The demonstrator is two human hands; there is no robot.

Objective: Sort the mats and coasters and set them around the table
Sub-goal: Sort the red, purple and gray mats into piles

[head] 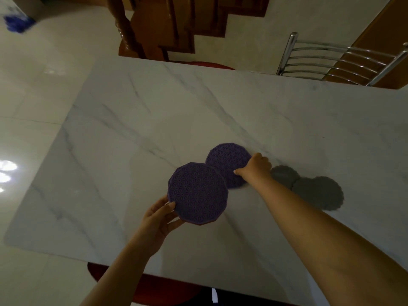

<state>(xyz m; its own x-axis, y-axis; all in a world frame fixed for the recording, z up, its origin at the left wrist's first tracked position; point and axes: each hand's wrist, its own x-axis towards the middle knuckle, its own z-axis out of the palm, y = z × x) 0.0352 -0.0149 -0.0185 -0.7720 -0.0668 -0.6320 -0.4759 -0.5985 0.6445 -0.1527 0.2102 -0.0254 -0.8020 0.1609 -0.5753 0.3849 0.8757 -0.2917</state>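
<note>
- Two purple mats, one in each of my hands, both over the middle of the white marble table [154, 111].
- My left hand [159, 219] pinches the near mat [197, 193] at its near-left rim: thumb on top, fingers curled underneath.
- That near mat is many-sided with a fine star pattern, tipped a little toward me.
- A reddish-brown edge peeks out under its near rim. I cannot tell what that is.
- My right hand [256, 167] reaches farther out and grips the far mat [227, 161] by its right rim, thumb across the top, fingers curled round the edge.
- The far mat has the same colour and pattern. It sits just beyond the near one and to its right.
- From up here the near mat's far-right edge covers the far mat's near-left edge. I cannot tell whether they touch.
- Two round grey shadows [318, 193] fall on the marble to the right of my right hand, apart from the mats, so both mats ride above the surface.
- The two shadows run into each other.
- At the far right edge of the table stands a metal chair [335, 60] with curved chrome bars across its back.
- A red seat [143, 286] shows under the near edge of the table, between my forearms.
- Beyond the far edge there is dark wooden furniture [154, 29].
- The glossy pale floor [33, 85] is on the left, with glare spots near the left edge.
</note>
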